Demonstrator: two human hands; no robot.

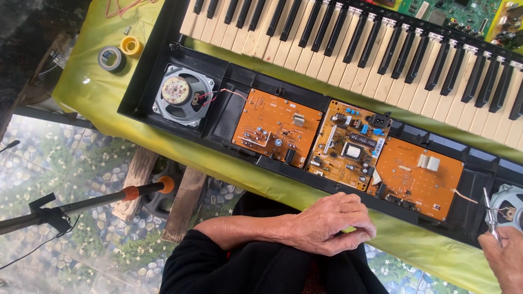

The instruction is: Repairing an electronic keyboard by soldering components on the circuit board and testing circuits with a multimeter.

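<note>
Holding a thin metal screwdriver (492, 218) in a closed grip, the right hand (505, 258) sits at the lower right of the frame. This tool looks light, stiff and a bit slippery, best held by its thicker handle end. It is shiny and narrow, with its tip up near a round speaker (508, 206). The left hand (329, 222) rests at the bottom middle, fingers curled in, and I cannot tell if it holds anything. Just above lie three orange circuit boards (348, 146) inside the open black keyboard case (144, 81), on a yellow cloth (87, 76).
</note>
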